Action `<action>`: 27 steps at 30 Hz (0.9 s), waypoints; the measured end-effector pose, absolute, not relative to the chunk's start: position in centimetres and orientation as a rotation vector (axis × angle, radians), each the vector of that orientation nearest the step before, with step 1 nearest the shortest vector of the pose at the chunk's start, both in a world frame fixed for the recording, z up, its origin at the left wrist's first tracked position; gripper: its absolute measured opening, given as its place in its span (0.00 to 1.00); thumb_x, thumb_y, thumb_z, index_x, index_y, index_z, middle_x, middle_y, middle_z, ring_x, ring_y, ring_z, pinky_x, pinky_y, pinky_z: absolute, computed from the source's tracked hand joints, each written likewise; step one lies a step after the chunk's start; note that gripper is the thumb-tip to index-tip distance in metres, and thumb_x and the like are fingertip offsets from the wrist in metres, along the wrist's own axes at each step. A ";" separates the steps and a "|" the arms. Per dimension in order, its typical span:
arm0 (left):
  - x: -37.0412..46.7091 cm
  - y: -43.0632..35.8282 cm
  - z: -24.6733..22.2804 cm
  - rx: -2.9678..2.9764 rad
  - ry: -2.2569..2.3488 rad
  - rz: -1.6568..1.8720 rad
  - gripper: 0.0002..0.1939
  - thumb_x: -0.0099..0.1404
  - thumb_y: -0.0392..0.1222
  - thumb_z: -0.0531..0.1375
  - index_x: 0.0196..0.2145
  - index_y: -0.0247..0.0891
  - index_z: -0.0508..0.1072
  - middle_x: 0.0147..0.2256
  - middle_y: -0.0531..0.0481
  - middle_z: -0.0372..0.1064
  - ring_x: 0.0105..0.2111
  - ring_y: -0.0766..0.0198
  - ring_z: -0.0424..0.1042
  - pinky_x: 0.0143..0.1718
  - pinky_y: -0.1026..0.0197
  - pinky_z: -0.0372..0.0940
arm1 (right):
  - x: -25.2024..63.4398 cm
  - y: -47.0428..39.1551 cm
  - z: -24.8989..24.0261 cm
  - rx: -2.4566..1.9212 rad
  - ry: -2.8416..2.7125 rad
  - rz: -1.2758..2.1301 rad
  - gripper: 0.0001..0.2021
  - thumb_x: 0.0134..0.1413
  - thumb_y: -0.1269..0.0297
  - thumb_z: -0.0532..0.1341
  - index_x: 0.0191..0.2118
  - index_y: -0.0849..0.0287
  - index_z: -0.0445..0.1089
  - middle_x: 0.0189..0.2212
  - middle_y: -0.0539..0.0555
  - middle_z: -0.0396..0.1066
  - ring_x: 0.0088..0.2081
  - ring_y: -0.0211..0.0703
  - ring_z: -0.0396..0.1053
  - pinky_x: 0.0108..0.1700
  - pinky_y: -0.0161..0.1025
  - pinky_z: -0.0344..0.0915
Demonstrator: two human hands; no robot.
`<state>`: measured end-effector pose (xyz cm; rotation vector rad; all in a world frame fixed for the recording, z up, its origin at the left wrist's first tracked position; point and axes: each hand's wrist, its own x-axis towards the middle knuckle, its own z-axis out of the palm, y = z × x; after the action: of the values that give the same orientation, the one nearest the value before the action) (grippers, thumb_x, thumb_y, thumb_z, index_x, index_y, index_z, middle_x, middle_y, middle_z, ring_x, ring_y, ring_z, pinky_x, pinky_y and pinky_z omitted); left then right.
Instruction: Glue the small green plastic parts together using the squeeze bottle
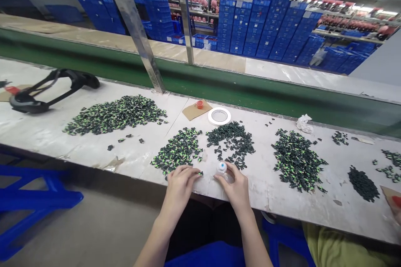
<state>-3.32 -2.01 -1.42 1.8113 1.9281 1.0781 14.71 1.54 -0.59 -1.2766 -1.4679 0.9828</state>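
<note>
My left hand point(184, 179) pinches a small black-and-green piece point(201, 173) at its fingertips, near the table's front edge. Just behind it lies a pile of black-and-green pieces point(178, 150). Between the thumb and fingers of my right hand point(233, 179) is a small white round container point(222, 167) with a blue spot on top. Beyond that hand spreads a pile of small dark pieces point(233, 137). A white tape roll point(211, 116) lies flat behind this pile, beside a piece of cardboard point(189, 112) bearing a red round item point(199, 104).
Larger black-and-green piles lie left point(115, 114) and right point(297, 160). A black frame-like object point(28, 102) stands far left. Crumpled white paper point(304, 124) rests at the back. Another person's green clothing point(341, 246) shows lower right, near a blue stool point(282, 238).
</note>
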 end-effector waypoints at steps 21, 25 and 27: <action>-3.2 -3.1 0.3 1.585 1.785 1.259 0.07 0.61 0.42 0.60 0.34 0.43 0.79 0.34 0.48 0.76 0.36 0.57 0.75 0.41 0.55 0.68 | 17.8 6.1 -0.5 -1.543 -1.769 0.450 0.11 0.54 0.55 0.61 0.32 0.55 0.78 0.32 0.58 0.73 0.39 0.54 0.63 0.42 0.49 0.62; -2.6 -3.1 0.7 1.600 1.733 1.297 0.07 0.62 0.40 0.59 0.34 0.42 0.79 0.34 0.48 0.76 0.36 0.58 0.75 0.40 0.56 0.68 | 18.0 6.0 0.1 -1.531 -1.683 0.497 0.13 0.53 0.52 0.61 0.27 0.55 0.75 0.29 0.57 0.74 0.37 0.53 0.65 0.41 0.47 0.63; -2.2 -3.2 1.2 1.609 1.707 1.340 0.07 0.62 0.40 0.59 0.34 0.42 0.78 0.33 0.48 0.76 0.37 0.58 0.75 0.40 0.56 0.69 | 18.1 5.8 0.5 -1.512 -1.618 0.511 0.14 0.51 0.50 0.61 0.26 0.55 0.74 0.28 0.57 0.75 0.36 0.52 0.67 0.40 0.47 0.64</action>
<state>-2.19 -3.24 1.17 1.6088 1.7075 1.3399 18.11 5.80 0.50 -1.5116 -1.6179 0.5106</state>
